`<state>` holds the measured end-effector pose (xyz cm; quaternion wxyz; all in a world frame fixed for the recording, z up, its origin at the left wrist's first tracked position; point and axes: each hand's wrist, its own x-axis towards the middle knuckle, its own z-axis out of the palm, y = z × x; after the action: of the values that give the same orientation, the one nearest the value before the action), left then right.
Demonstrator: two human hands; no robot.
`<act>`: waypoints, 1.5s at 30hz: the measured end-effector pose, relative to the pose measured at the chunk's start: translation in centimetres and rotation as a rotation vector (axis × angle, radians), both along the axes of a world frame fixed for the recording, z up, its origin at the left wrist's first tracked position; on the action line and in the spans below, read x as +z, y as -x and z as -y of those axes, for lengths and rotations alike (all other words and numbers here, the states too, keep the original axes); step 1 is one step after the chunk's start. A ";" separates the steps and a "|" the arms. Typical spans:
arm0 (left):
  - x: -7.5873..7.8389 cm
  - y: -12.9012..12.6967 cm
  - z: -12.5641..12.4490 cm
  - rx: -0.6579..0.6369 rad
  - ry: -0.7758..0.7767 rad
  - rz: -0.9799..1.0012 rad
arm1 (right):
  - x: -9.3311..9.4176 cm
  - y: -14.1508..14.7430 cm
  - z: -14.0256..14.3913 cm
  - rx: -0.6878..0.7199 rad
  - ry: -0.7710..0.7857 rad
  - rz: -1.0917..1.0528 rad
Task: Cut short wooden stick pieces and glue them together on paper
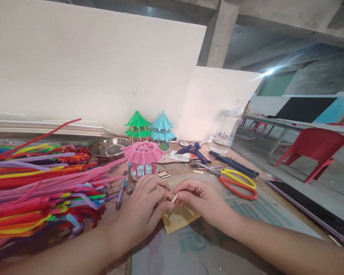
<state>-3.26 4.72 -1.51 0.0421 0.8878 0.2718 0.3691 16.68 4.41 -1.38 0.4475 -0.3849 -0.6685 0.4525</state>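
A short pale wooden stick (174, 198) is pinched in the fingertips of my right hand (199, 196). My left hand (149, 200) has its fingers curled and thumb pressed in at the stick's other side; its fingers partly hide the grip. Beneath both hands lies a tan sheet of paper (177, 222). Just beyond them stands a small pavilion model with a pink pipe-cleaner roof (144, 152). Several cut sticks (164, 175) lie beside it.
Bundles of pipe cleaners (46, 183) fill the left side. Green (137, 124) and blue models (163, 128), a metal bowl (110, 147), and a glue gun (193, 151) stand behind. Scissors (237, 183), pliers-like dark tool (233, 165), plastic jar (226, 130) and phone (312, 208) are rightward.
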 end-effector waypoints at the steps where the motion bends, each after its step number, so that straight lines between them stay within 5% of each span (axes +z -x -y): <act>1: 0.0 0.0 0.0 0.001 -0.001 0.005 | 0.0 -0.1 0.0 -0.001 -0.003 0.003; 9: 0.0 -0.1 0.1 0.057 -0.008 0.032 | -0.5 -0.1 -0.1 0.052 0.062 -0.009; 31: 0.3 0.0 -0.1 0.052 -0.170 0.091 | -0.2 0.0 1.4 0.058 -0.123 0.223; 40: -0.4 -0.2 -0.4 0.068 0.059 -0.071 | 0.1 -0.9 0.0 -0.081 -0.387 0.323; 45: -0.6 -0.4 -0.4 0.150 0.167 -0.168 | 0.0 -2.0 -1.8 -0.138 -0.293 0.277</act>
<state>-2.89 5.14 -2.06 0.0651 0.8860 0.3699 0.2718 18.63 6.24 -1.42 0.4323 -0.4191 -0.7544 0.2615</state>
